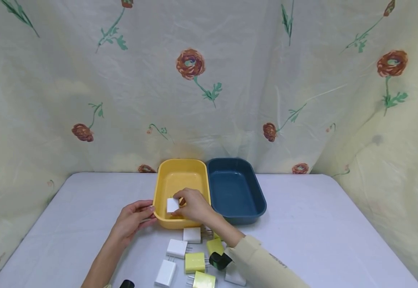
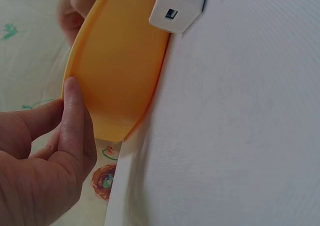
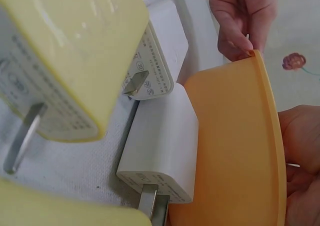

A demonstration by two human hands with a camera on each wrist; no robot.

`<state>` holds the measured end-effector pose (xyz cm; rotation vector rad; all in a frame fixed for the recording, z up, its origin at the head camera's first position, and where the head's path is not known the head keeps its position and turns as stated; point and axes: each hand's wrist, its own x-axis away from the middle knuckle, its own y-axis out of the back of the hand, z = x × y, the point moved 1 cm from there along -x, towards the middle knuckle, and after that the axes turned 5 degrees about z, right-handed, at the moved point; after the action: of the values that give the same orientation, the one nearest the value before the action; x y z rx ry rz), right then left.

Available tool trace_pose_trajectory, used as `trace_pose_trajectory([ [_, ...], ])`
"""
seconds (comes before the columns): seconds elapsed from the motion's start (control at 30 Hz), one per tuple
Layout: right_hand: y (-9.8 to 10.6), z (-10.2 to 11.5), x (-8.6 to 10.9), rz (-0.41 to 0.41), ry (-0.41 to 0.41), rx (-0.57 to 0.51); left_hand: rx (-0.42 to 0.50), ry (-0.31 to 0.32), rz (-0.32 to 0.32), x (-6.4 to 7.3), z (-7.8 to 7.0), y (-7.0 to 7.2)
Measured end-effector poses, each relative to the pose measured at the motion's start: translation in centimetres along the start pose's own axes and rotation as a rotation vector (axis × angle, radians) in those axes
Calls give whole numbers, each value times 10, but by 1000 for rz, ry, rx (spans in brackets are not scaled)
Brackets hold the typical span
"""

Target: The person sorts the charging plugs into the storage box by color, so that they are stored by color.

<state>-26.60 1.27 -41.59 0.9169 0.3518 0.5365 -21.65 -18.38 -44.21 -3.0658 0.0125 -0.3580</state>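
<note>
My right hand (image 1: 193, 206) reaches into the yellow tray (image 1: 182, 165) and holds a white charger (image 1: 172, 205) between thumb and fingers, low over the tray's near end. With thumb and fingers, my left hand (image 1: 134, 220) pinches the tray's rim at its near left corner. In the left wrist view the left fingers (image 2: 73, 116) lie against the yellow outer wall. The right wrist view shows the right hand (image 3: 302, 171) partly hidden behind the rim, so its charger is out of sight there.
A dark blue tray (image 1: 236, 188) stands against the yellow one on the right. In front lie several white chargers (image 1: 165, 273) and yellow chargers (image 1: 195, 263), prongs pointing various ways. One white charger (image 3: 160, 141) sits close by the yellow tray's near wall. A flowered curtain (image 1: 230, 80) hangs behind the table.
</note>
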Motion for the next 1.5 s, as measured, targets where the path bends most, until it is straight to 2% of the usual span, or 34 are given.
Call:
trace_pose_trajectory([
  [0.37,-5,0,-7,38,-49,-24,-6,6,-10,2,-2,0],
  [0.63,-7,1,-6,42,-49,-42,8,12,-5,2,-2,-1],
  [0.83,-3,3,-5,32,-70,-67,-20,20,-14,2,-1,-1],
  [1.13,4,3,4,13,-26,-73,-12,12,-14,1,-2,0],
  [1.5,17,4,26,-10,32,-101,-8,-2,-10,1,-1,0],
])
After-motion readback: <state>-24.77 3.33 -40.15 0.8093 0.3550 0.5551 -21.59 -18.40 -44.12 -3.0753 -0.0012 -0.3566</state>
